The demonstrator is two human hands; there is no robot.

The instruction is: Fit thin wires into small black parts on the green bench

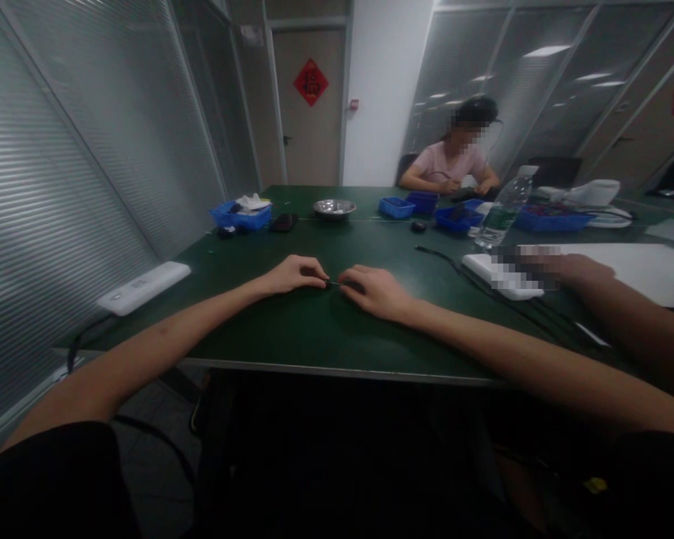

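Over the middle of the green table, my left hand pinches a small dark piece between thumb and fingertips. Its exact kind is too small to make out. My right hand is closed just beside it, holding a thin, shiny, rod-like piece. The rod's tip points left and meets or nearly meets the dark piece; I cannot tell whether they touch. Most of what sits inside the right hand is hidden by its fingers.
A white power strip lies at left. Further back are a blue tray, a phone, a metal bowl and blue bins. A water bottle, black cable and another person's arm are at right.
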